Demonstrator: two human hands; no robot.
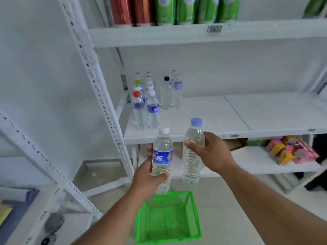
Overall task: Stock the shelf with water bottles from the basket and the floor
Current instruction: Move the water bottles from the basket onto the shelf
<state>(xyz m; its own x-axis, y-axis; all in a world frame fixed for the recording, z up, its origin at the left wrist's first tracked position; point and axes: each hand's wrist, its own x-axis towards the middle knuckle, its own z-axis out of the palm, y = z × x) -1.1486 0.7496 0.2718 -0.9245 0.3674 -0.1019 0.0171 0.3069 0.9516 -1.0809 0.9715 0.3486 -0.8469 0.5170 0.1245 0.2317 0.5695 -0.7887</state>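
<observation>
Two hands are gripping bottles before the white metal shelf (177,137): left hand (146,179) holding a blue-labelled white-capped clear bottle (162,156), right hand (210,152) an unlabelled blue-capped clear bottle (192,152) (green plastic mesh basket (168,218) below).

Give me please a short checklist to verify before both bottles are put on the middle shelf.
1. Left hand grips the blue-label bottle: ok.
2. Right hand grips the unlabelled bottle: ok.
3. Both caps on: ok.
4. Free space on the middle shelf right of the standing bottles: ok.
5. Green basket emptied: ok.
6. Bottles remaining on the floor: cannot tell.
</observation>
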